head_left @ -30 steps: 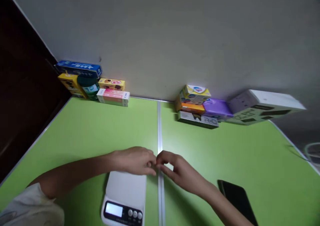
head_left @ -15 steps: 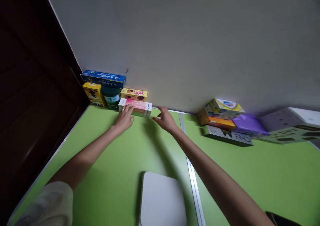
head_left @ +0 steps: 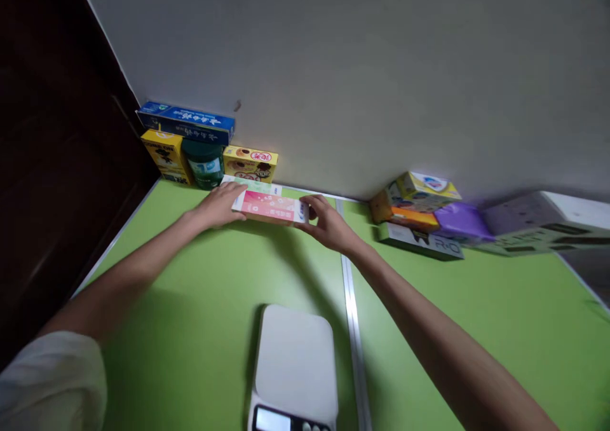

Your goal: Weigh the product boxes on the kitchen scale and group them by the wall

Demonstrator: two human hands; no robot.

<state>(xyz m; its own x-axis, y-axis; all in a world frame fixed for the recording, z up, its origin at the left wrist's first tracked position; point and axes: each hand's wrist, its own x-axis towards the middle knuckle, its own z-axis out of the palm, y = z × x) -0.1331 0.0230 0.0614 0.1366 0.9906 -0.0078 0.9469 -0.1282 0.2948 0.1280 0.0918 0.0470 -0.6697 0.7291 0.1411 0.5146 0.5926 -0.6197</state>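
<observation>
The two hands meet at one pink box (head_left: 271,206) with white ends, which is at the far left part of the green surface (head_left: 200,329), in front of the wall. The left hand (head_left: 216,205) has its fingers closed about the left end of this box, and the right hand (head_left: 326,222) grasps the right end, with the thumb at the near lower edge and the other fingers bent at the end. Whether the pink box touches the surface, I cannot tell. Just behind it a pale box with green print (head_left: 260,185) shows partly. Farther back there are a small yellow box (head_left: 250,163), a dark green jar (head_left: 204,166) and a taller yellow box (head_left: 166,157); a long blue box (head_left: 185,123) lies above the last two. Nearer to the person, a white scale (head_left: 295,361) rests on the surface, to the left of a metal strip (head_left: 351,310). At the right, well apart from the hands, a purple package (head_left: 463,221) stands between some boxes and a big white carton (head_left: 548,221).
</observation>
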